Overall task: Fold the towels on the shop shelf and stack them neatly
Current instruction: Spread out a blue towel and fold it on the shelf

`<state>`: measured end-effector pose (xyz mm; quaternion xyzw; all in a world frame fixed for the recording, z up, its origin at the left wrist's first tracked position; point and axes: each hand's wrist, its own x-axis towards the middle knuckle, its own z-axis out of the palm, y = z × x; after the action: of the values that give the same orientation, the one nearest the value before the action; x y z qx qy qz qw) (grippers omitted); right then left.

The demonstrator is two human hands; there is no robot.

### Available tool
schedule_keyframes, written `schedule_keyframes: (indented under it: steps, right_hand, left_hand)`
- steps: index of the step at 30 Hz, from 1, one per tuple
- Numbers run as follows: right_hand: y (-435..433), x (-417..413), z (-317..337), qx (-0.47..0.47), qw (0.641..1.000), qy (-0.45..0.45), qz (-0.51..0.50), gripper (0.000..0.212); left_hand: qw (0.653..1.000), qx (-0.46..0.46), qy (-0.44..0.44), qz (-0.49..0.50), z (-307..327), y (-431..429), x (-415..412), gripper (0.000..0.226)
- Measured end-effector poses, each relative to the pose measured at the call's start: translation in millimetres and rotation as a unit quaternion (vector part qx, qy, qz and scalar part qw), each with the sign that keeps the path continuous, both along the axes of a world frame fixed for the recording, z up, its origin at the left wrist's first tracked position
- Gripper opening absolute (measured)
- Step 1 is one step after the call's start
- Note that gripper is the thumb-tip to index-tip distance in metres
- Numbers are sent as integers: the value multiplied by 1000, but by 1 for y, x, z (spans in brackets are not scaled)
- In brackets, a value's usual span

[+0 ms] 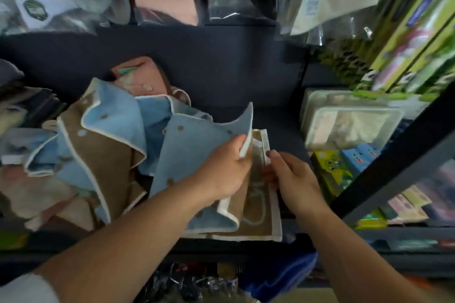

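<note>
1. Towels are the whole job here, and one blue towel (197,145) with white piping and brown dots is in hand: the left hand (221,167) has its fingers closed over the towel's right-hand edge, thumb on top, clamping the piped border just below a raised corner.

2. The right hand (293,177) sits just beside the left, fingers curled and drawn together at the white edge of a brown towel (258,214) lying flat beneath. Whether it truly pinches that edge or only touches it, I cannot tell; the thumb tip shows at the border.

3. Both hands meet at the right end of the cloth. The blue towel spreads leftward and toward the person from the left hand's grip, its long axis running roughly from the lifted corner down to the near shelf lip, where a folded flap overlaps the brown towel.

4. Judged from this, the left hand is the nearer one to steer the fold; the right looks placed to hold down or square the layer below.

5. Farther left lies an unfolded heap (98,145) of blue and brown towels, with pinkish ones behind, all on the dark shelf (275,120).

6. Boxed goods (349,123) stand to the right, well apart from the work.
</note>
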<state>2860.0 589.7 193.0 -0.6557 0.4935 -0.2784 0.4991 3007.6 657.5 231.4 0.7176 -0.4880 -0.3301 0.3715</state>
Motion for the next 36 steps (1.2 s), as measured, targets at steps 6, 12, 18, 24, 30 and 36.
schedule_keyframes:
  steps: [6, 12, 18, 24, 30, 36]
  right_hand:
    - [0, 8, 5, -47, 996, 65, 47, 26]
    - [9, 14, 13, -65, 994, 70, 44, 13]
    - [10, 13, 20, -53, 996, 68, 21, 29]
    - [16, -1, 17, 87, 995, -34, 29, 30]
    - [17, -5, 6, -2, 992, 113, 60, 48]
    - [17, -6, 11, -117, 963, 230, 79, 37]
  left_hand:
    - [996, 40, -11, -76, -20, 6, -2, 54]
    - [988, -29, -140, -63, -16, 29, 20, 40]
    - [929, 8, -368, 31, -23, 43, 60, 74]
    - [905, 128, -406, -14, -36, 50, 85, 79]
    - [893, 161, -417, -54, -50, 59, 99, 101]
    - [878, 172, -435, -104, -47, 64, 107, 97]
